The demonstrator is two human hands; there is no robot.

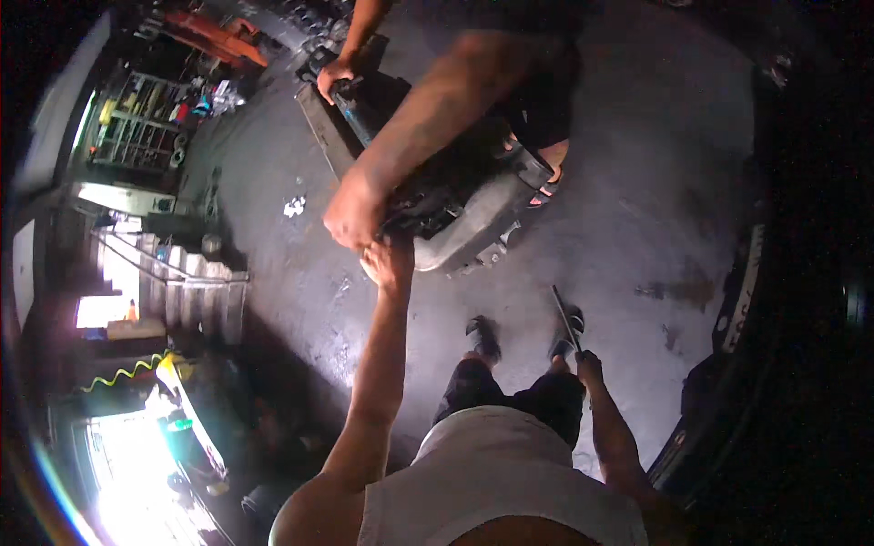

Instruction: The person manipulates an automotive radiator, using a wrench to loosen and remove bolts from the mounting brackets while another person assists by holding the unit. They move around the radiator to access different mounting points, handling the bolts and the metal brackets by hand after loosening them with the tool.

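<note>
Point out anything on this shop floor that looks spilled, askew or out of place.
A white crumpled scrap lies loose on the dark floor, left of the grey engine part. Dark stains blotch the floor to the right. The part sits tilted, steadied by the left hand and another person's hands.

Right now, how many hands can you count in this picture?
4: left hand and a co-worker's hand meet at the grey casing; another at its far end; right hand holds a rod.
</note>
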